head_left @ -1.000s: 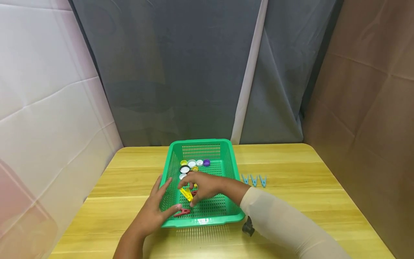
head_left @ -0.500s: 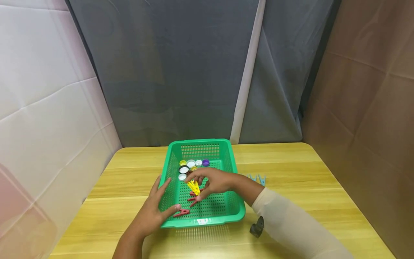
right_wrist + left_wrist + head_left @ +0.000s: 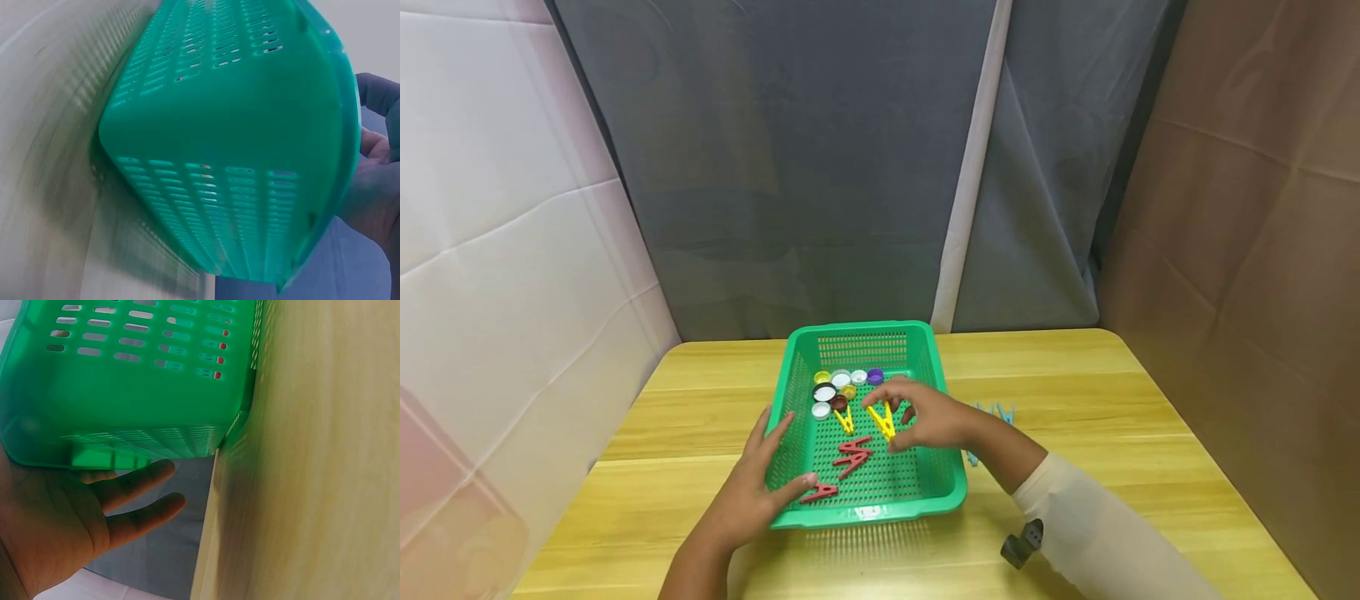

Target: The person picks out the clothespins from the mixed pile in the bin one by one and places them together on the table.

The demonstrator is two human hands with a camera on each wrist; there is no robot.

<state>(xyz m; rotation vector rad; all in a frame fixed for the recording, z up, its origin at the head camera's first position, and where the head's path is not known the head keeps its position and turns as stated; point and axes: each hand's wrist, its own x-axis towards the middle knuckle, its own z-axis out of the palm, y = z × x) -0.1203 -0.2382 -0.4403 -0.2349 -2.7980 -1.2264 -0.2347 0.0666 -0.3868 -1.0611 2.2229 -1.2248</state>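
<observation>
My right hand [image 3: 928, 417] pinches a yellow clothespin [image 3: 882, 422] between thumb and fingers, over the right half of the green basket [image 3: 868, 512]. A second yellow clothespin [image 3: 845, 421] lies inside, beside the bottle caps. Red clothespins [image 3: 853, 461] lie toward the basket's front, one of them close to my left thumb. My left hand [image 3: 752, 492] rests at the basket's left rim with straight, spread fingers. In the left wrist view, its fingers [image 3: 147, 515] extend outside the basket wall. The held clothespin is hidden by the basket in the right wrist view.
Several bottle caps [image 3: 824, 392], white, yellow, purple and dark, sit toward the back left of the basket. Blue clothespins [image 3: 1006, 414] lie on the wooden table [image 3: 1112, 467] to the right, partly hidden by my right forearm. Grey cloth [image 3: 820, 167] hangs behind the table.
My right hand has moved right across the basket with the yellow clothespin, uncovering the other yellow one, the red ones and a brown cap. My left hand has stayed at the rim.
</observation>
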